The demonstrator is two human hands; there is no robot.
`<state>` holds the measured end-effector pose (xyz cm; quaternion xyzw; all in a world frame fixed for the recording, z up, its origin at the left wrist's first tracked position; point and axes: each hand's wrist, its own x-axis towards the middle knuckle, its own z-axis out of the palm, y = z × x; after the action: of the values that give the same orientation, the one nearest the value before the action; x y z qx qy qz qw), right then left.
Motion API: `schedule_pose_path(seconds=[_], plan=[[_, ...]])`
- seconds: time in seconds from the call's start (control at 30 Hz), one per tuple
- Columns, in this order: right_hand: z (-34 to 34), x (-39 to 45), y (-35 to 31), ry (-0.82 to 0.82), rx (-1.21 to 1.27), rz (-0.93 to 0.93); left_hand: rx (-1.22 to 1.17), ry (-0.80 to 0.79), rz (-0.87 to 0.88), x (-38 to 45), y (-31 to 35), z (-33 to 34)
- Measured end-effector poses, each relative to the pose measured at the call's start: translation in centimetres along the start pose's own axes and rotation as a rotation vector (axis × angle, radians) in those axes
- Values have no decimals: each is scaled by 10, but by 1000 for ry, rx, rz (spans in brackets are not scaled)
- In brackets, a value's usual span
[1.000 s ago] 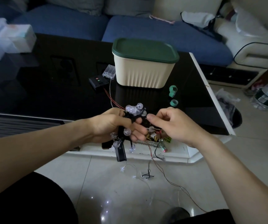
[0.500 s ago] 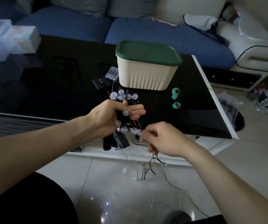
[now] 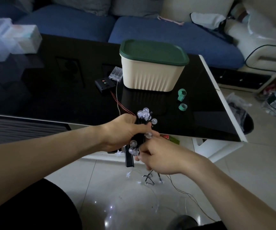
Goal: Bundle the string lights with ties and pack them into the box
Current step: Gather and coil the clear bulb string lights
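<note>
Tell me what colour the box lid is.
Dark green lid, on a cream box; head view.

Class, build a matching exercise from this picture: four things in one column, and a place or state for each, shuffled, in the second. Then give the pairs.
Things
1. cream box
2. green tie rolls
3. bundle of bulbs
4. clear battery case

Places or states
A. gripped in the left hand
B. lid on, standing on the black table
C. lying right of the box
D. beside the box's left wall

Pairs: 1-B, 2-C, 3-A, 4-D
</note>
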<state>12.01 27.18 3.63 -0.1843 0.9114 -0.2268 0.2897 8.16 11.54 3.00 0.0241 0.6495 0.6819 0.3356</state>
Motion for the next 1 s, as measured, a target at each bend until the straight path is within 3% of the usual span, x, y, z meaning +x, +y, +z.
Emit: schedule_pose_path(seconds=[0.17,0.33,0.47,0.7,0.9,1.0], plan=[[-11,-9,0,128,155,-44,35,-45,-42,0,-1,-1],[-25,-15,0,294,263,-24,102,-235,-98,-7,-1,4],[-27,-13,3,382,296,-24,199,-277,-144,-1,0,-1],[-36,-15,20,262,419,-92,273,-253,-184,-9,2,-9],[-48,-18,33,252,395,-8,246,-138,-134,-9,4,-10],[-46,-18,33,266,303,-24,275,-154,-117,-9,3,-10]])
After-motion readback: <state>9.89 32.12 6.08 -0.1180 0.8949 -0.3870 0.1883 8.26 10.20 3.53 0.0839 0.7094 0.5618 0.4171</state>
